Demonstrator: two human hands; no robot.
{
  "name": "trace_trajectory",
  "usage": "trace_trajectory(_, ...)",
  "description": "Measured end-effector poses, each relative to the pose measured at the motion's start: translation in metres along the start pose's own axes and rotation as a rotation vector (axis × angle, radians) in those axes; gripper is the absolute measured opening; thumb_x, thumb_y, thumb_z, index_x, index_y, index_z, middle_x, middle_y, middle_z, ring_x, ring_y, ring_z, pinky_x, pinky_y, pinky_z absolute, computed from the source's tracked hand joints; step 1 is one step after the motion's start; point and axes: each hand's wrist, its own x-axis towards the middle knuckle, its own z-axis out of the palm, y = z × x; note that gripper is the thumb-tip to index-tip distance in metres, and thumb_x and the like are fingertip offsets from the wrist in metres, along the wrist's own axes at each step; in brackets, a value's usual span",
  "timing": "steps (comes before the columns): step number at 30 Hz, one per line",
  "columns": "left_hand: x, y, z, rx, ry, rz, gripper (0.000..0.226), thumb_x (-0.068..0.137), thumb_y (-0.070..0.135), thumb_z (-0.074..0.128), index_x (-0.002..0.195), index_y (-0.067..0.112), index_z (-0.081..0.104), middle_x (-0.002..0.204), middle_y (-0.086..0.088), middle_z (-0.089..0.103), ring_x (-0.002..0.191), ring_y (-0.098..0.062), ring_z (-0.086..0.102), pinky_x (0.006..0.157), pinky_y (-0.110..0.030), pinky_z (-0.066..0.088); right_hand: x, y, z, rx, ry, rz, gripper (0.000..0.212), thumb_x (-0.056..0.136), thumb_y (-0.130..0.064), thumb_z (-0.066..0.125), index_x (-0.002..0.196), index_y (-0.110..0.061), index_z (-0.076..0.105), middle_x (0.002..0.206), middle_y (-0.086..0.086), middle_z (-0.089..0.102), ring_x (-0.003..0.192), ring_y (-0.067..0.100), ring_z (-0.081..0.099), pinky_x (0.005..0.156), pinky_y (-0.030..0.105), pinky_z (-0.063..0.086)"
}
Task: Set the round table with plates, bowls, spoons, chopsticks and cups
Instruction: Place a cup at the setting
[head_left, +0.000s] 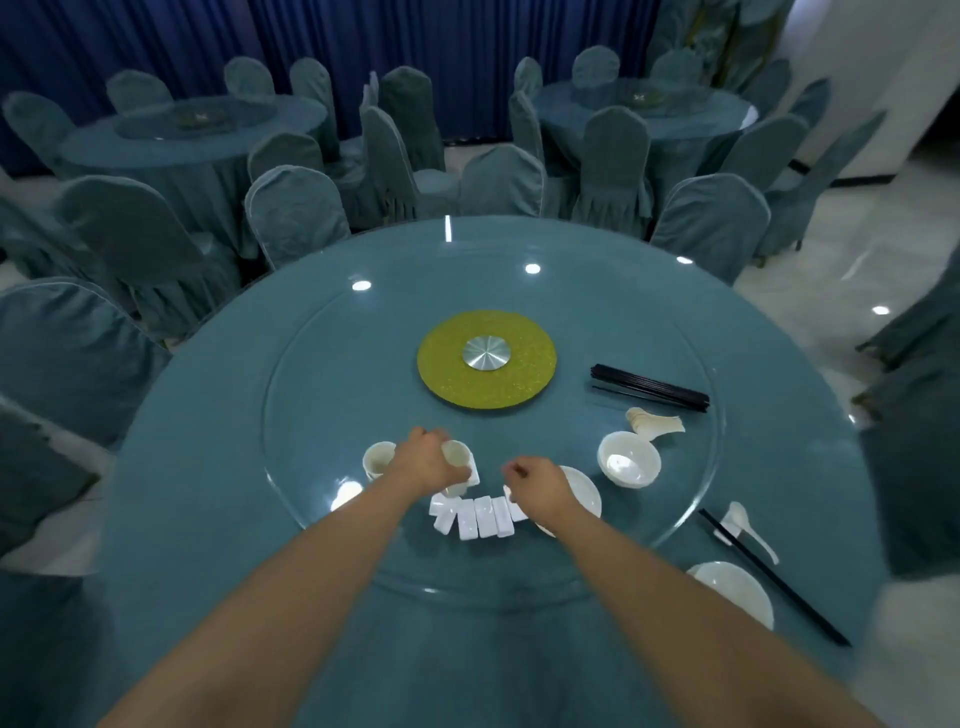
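A: Entry, head view. We log the left hand (423, 457) first. Its fingers curl round a white cup (459, 458) on the glass turntable (311, 374), thumb side toward us; the cup stands upright, mouth up. Grip is snug on the cup wall.

B: Agreed. A second white cup (378, 460) stands just to the left of that hand, apart from it, untouched.

A: Right hand (540, 491): fingers curled in, knuckles up, over the near edge of the stacked white plates (584, 493). We cannot tell whether it pinches anything; the fingertips are hidden under the hand.

B: Noted as undetermined. Between and just in front of the two hands lies a row of small white rectangular rests (480, 517), side by side, the left ones tilted.

A: Stock further right on the turntable: stacked white bowls (628, 464), a pile of white spoons (653, 423) beyond them, and a bundle of black chopsticks (649, 387) beyond that.

B: One place is laid at the right rim of the round table (208, 493): a white plate (735, 592), a black chopstick pair (769, 574) beside it, a white spoon (748, 527) next to those.

A: Centre of the turntable: yellow-green disc (485, 361) with a metal hub (487, 353).
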Motion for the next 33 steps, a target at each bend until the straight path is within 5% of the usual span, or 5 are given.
trace_trajectory(7, -0.063, 0.068, 0.07, -0.112, -0.095, 0.186, 0.038, 0.062, 0.044, 0.083, 0.081, 0.02, 0.062, 0.084, 0.003, 0.062, 0.081, -0.019, 0.061, 0.07, -0.033, 0.05, -0.048, 0.051, -0.03, 0.438, -0.073, 0.191, 0.024, 0.095, -0.013, 0.047, 0.102, 0.002, 0.064, 0.088, 0.015, 0.063, 0.072, 0.03, 0.062, 0.068, 0.036, 0.053)
trace_trajectory(11, -0.091, 0.102, 0.124, -0.09, -0.174, 0.234, 0.071, 0.063, 0.048, 0.084, 0.119, 0.012, 0.059, 0.116, -0.005, 0.06, 0.107, -0.022, 0.059, 0.09, -0.031, 0.046, -0.088, 0.112, -0.055, 0.434, -0.023, 0.262, 0.017, 0.09, -0.004, 0.051, 0.083, -0.003, 0.066, 0.077, 0.018, 0.062, 0.063, 0.027, 0.057, 0.067, 0.037, 0.051)
trace_trajectory(20, -0.123, 0.156, 0.23, -0.242, -0.305, 0.216, 0.018, 0.079, 0.026, 0.069, 0.089, 0.011, 0.07, 0.089, -0.006, 0.071, 0.077, -0.014, 0.06, 0.075, -0.034, 0.052, -0.133, 0.228, -0.068, 0.515, 0.108, 0.529, 0.01, 0.083, 0.004, 0.059, 0.08, -0.004, 0.066, 0.073, 0.017, 0.065, 0.067, 0.028, 0.062, 0.077, 0.047, 0.057)
trace_trajectory(24, -0.121, 0.156, 0.27, -0.32, -0.335, 0.026, 0.022, 0.088, 0.02, 0.058, 0.106, 0.015, 0.07, 0.104, 0.0, 0.072, 0.089, -0.01, 0.061, 0.075, -0.019, 0.042, -0.13, 0.257, -0.06, 0.535, 0.155, 0.592, 0.011, 0.085, 0.005, 0.056, 0.092, 0.001, 0.064, 0.079, 0.019, 0.066, 0.067, 0.03, 0.063, 0.075, 0.044, 0.057)
trace_trajectory(33, -0.101, 0.15, 0.303, -0.482, -0.381, -0.196, 0.023, 0.087, 0.015, 0.052, 0.107, 0.017, 0.065, 0.101, -0.002, 0.069, 0.09, -0.023, 0.065, 0.087, -0.038, 0.055, -0.107, 0.287, -0.048, 0.432, 0.13, 0.579, 0.021, 0.083, 0.002, 0.054, 0.097, -0.004, 0.069, 0.081, 0.01, 0.068, 0.073, 0.023, 0.059, 0.076, 0.038, 0.053)
